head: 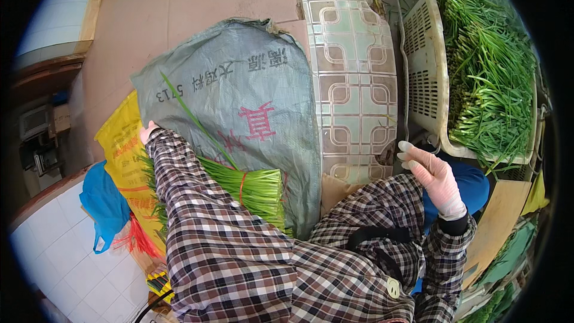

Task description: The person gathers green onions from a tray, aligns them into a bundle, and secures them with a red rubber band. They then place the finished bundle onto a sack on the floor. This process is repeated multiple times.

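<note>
My left hand [148, 131] is at the left edge of a grey woven sack [287, 85], by the yellow sack [121, 139]. The sleeve hides most of it, so any grip is not visible. Below that forearm lies a bundle of green garlic chives [264, 188], bound with a red band [242, 187] and partly covered by the sleeve. One loose green leaf [193, 116] slants across the grey sack, which bears printed writing. To the right, my right hand [432, 179], in a thin pale glove, is raised near the basket with fingers bent, slightly apart and nothing visible between them.
A white plastic basket [441, 63] heaped with loose chives [489, 76] stands at right. A blue plastic bag [105, 206] and red plastic strands [136, 237] lie at left, beside white tiles [71, 246]. A wooden board [497, 224] is at lower right.
</note>
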The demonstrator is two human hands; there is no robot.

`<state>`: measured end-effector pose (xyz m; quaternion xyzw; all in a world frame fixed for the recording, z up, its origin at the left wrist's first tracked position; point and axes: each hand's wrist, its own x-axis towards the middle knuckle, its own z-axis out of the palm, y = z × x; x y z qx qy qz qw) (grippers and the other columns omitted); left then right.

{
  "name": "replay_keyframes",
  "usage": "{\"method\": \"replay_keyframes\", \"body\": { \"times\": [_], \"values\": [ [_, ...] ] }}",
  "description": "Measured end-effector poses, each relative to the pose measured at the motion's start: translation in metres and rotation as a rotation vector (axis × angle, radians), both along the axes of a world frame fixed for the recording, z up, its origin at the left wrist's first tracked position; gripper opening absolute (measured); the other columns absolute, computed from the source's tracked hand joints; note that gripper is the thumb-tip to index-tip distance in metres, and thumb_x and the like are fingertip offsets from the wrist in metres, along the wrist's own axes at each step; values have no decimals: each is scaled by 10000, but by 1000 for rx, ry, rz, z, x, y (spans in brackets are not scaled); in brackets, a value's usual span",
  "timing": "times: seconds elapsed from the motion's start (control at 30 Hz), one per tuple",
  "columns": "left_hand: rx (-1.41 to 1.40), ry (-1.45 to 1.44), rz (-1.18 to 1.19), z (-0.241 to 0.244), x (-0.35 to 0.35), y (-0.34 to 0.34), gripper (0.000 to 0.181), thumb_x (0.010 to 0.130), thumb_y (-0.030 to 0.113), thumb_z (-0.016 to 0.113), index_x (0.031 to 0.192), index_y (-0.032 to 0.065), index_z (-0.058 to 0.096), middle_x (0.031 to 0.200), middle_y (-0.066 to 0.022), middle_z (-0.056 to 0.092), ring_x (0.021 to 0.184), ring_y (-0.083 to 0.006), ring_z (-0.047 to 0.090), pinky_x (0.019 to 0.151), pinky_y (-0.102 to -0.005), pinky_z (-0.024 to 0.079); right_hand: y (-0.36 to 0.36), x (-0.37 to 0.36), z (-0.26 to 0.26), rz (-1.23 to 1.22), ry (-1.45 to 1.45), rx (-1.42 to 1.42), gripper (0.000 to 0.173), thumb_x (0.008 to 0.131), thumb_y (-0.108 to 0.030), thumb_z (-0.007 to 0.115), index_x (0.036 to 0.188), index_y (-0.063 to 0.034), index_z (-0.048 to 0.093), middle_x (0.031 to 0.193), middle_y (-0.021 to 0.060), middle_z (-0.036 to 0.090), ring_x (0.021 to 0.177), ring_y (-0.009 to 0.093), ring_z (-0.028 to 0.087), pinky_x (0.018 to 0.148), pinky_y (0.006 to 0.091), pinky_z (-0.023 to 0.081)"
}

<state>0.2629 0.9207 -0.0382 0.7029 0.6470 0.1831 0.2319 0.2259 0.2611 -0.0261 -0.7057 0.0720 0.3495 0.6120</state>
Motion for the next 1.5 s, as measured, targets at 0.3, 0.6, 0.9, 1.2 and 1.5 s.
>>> {"method": "replay_keyframes", "body": {
  "times": [0.3,0.6,0.9,1.2,1.5],
  "values": [
    [261,455,-213,-89,-7,110,725,810,440,662,1359,-5,495,1357,-237,527,1284,-370,479,1094,-409,376,4,-2,-7,-34,-10,107,412,969,-93,559,1357,34,506,1282,114,614,1160,160,578,1007,284,438],
    [293,332,-1122,-11,9,-114,653,825,414,664,1352,56,521,1395,-193,504,1295,-338,473,1057,-416,405,5,-11,-9,-12,-59,107,415,978,-83,532,1357,77,479,1348,145,562,1214,202,549,1051,325,406],
    [-133,667,-1191,-147,-35,-207,1084,717,631,693,1548,244,115,1621,-101,8,1469,-421,42,974,-783,256,20,-26,13,68,-91,83,409,982,-128,563,1348,46,509,1353,132,565,1146,223,595,995,340,458],
    [71,112,-981,-42,-106,-209,572,856,464,609,1307,115,563,1374,-131,535,1292,-293,484,1089,-490,346,-2,-42,21,81,-91,65,423,993,-128,528,1368,63,478,1358,145,557,1174,215,576,1011,345,445],
    [106,906,-1655,-16,-122,-150,992,603,228,834,1475,230,361,1506,-34,399,1398,-271,348,1105,-558,313,3,-59,17,20,-115,145,394,992,-177,553,1333,20,538,1340,136,574,1191,235,580,997,353,475]
  ]
}}
